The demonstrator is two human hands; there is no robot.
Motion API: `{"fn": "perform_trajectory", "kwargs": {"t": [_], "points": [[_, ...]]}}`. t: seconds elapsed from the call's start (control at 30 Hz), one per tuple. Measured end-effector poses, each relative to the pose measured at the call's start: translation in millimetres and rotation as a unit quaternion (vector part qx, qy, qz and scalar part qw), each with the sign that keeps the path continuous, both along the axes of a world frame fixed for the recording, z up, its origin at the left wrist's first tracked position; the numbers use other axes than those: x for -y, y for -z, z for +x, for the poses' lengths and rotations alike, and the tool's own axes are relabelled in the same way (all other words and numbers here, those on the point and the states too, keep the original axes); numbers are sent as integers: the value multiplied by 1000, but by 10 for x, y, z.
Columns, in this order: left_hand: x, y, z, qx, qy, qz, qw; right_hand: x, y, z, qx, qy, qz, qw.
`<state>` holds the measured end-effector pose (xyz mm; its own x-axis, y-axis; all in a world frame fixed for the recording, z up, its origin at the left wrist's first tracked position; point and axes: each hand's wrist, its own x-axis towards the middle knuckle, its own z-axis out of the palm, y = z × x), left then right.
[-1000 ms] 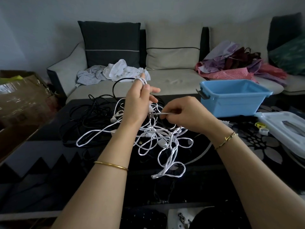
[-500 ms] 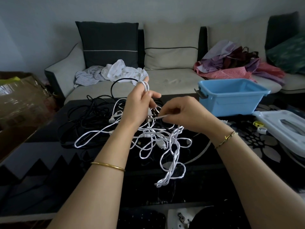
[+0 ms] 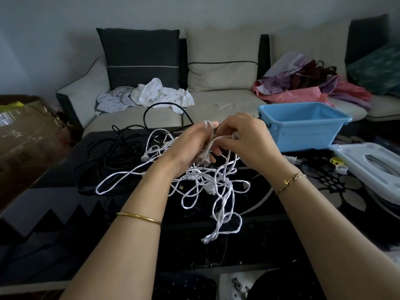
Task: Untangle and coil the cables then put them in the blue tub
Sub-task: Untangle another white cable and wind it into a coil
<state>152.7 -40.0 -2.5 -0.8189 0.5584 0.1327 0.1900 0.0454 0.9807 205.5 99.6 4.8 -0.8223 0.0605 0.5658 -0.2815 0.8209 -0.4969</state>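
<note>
A long beige fabric sofa (image 3: 216,100) with dark and pale cushions runs across the back of the room, and crumpled clothes are heaped on its seat. In front of it, filling the lower half of the view, is a glossy black desk (image 3: 65,202) with a pale flower pattern on its right side. A brown cardboard box (image 3: 23,135) sits off the desk's left edge. The rectangular blue plastic tub (image 3: 303,135) stands at the far right of the desk, and a white plastic lid (image 3: 372,167) lies just right of it. A loose heap of thin black cables (image 3: 112,152) lies on the far left part of the desk. The tangled white cable (image 3: 216,185) sprawls across the middle of the desk, beside the black ones, and rises into your hands. Your left hand (image 3: 190,148), raised above the tangle, has its fingers curled round looped white strands, and a white plug hangs below them. Your right hand (image 3: 244,139), close against the left, pinches a white strand with its fingers curled. Each wrist wears a thin gold bangle.
</note>
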Motion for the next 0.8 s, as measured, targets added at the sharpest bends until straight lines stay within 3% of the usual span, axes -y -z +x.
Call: {"fn": "perform_trajectory", "kwargs": {"t": [0.17,0.4,0.5,0.63,0.7,0.8], "points": [[19,-15,49,2,38,-18,999,-7,17,-9,1,-2,22,1000],[26,7,-7,32,-47,104,993,-63,-31,5,24,23,33,999],[88,-28,-103,32,-157,199,967,-87,-53,53,136,-29,67,988],[74,-22,-160,48,-204,290,934,20,-22,59,243,-121,115,955],[70,5,-172,30,-215,273,937,62,-46,54,224,-134,112,959],[123,46,-176,-38,-210,196,957,52,-89,51,121,-101,80,984]]}}
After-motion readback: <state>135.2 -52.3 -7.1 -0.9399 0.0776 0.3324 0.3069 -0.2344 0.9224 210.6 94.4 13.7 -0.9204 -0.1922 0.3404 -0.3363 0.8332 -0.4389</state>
